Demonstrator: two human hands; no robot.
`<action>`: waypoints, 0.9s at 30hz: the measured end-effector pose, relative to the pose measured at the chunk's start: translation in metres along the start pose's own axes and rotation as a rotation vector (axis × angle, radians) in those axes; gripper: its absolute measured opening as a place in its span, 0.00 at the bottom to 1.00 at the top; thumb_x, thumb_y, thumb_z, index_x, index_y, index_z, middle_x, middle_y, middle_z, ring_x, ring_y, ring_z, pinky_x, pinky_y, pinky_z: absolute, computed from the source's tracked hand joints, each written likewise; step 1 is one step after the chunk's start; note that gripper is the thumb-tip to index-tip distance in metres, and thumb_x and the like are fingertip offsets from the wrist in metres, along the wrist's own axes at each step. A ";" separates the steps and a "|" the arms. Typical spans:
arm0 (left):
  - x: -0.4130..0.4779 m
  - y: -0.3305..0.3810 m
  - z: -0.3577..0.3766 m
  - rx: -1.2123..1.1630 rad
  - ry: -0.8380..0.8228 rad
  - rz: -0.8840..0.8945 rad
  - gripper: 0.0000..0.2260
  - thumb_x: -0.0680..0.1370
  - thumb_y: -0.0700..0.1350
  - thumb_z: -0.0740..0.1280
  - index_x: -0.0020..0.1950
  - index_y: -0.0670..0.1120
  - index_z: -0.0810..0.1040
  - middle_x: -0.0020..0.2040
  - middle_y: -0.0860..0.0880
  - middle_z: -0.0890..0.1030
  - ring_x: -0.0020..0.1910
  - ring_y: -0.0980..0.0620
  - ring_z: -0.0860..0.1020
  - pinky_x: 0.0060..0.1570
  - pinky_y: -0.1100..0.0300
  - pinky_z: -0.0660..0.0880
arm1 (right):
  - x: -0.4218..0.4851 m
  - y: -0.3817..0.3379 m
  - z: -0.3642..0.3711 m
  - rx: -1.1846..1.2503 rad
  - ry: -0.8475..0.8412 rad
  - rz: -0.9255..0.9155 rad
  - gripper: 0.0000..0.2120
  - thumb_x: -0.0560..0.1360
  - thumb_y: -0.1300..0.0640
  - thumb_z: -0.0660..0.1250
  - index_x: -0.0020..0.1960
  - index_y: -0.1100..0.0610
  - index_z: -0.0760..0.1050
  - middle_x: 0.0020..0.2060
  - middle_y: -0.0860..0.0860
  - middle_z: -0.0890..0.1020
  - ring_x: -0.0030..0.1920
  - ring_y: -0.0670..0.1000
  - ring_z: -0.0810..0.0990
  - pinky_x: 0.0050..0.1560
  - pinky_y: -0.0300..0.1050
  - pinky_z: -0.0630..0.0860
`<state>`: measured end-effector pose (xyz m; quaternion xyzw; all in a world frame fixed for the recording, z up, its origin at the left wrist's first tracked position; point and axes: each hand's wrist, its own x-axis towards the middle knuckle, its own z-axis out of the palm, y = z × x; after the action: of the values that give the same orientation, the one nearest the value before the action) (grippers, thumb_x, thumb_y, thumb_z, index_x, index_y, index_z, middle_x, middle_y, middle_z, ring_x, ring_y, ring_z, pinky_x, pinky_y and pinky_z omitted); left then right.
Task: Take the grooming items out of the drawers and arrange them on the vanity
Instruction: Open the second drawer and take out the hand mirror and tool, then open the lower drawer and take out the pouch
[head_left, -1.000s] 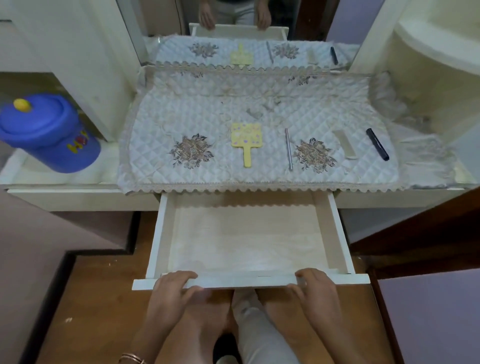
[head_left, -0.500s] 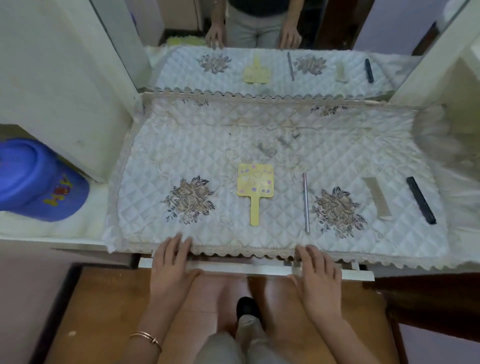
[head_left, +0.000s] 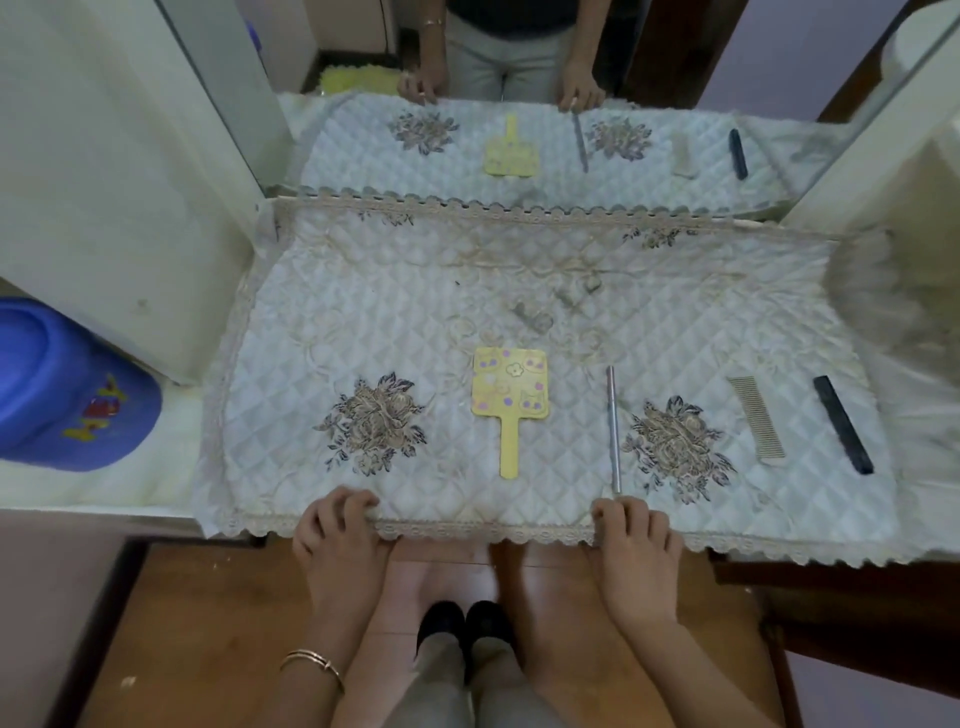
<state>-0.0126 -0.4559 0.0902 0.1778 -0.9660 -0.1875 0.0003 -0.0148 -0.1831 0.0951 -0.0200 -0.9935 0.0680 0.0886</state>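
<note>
Drawer gone from sight since a second ago, shut under cloth (head_left: 415, 312). Head view: left hand (head_left: 340, 540) and right hand (head_left: 636, 545) rest at cloth's front edge, fingers curled, gripping nothing. On cloth, left to right: mirror (head_left: 510, 387), metal stick (head_left: 613, 426), pale comb (head_left: 756, 418), black comb (head_left: 842, 423).
</note>
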 end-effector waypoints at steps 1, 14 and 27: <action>0.000 0.000 0.000 0.011 0.012 0.010 0.24 0.60 0.38 0.76 0.51 0.50 0.70 0.57 0.42 0.72 0.58 0.44 0.61 0.55 0.37 0.67 | 0.000 0.001 -0.001 0.009 -0.010 0.000 0.08 0.67 0.55 0.57 0.45 0.52 0.68 0.44 0.51 0.69 0.40 0.56 0.68 0.37 0.51 0.71; -0.076 -0.071 -0.031 -0.247 -0.178 0.029 0.15 0.76 0.39 0.62 0.64 0.43 0.72 0.64 0.44 0.74 0.63 0.47 0.73 0.62 0.58 0.67 | -0.043 -0.013 -0.019 0.092 -0.316 0.107 0.29 0.70 0.59 0.69 0.69 0.56 0.63 0.69 0.59 0.65 0.68 0.63 0.62 0.67 0.61 0.60; -0.338 -0.308 -0.041 -0.439 -0.703 -0.772 0.09 0.75 0.42 0.66 0.52 0.39 0.77 0.55 0.38 0.80 0.56 0.43 0.78 0.47 0.62 0.65 | -0.275 -0.117 -0.028 0.340 -1.139 0.366 0.07 0.76 0.63 0.62 0.42 0.59 0.78 0.42 0.58 0.80 0.48 0.57 0.78 0.47 0.39 0.71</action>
<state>0.4121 -0.6215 0.0394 0.4410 -0.7112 -0.4184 -0.3531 0.2577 -0.3094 0.0914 -0.1364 -0.8406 0.2392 -0.4665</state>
